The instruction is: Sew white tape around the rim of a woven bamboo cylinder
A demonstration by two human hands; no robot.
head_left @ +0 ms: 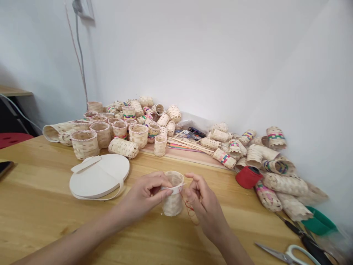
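A small woven basket (173, 204) stands upright on the wooden table between my hands, with a white strip (178, 189) along its rim. My left hand (150, 189) pinches the rim and strip at the left side. Just right of the rim is my right hand (202, 198), its fingers curled with the thumb and index finger near each other; whether it grips the thread is too small to tell. Red thread (189, 209) hangs in loops between the basket and my right hand.
A coil of white strip (100, 176) lies at the left. Finished-looking baskets (85, 145) crowd the back left, more baskets (285, 183) the right. A red thread spool (248, 177), scissors (285, 254) and a green roll (319, 221) lie at the right. A phone (4, 167) sits far left.
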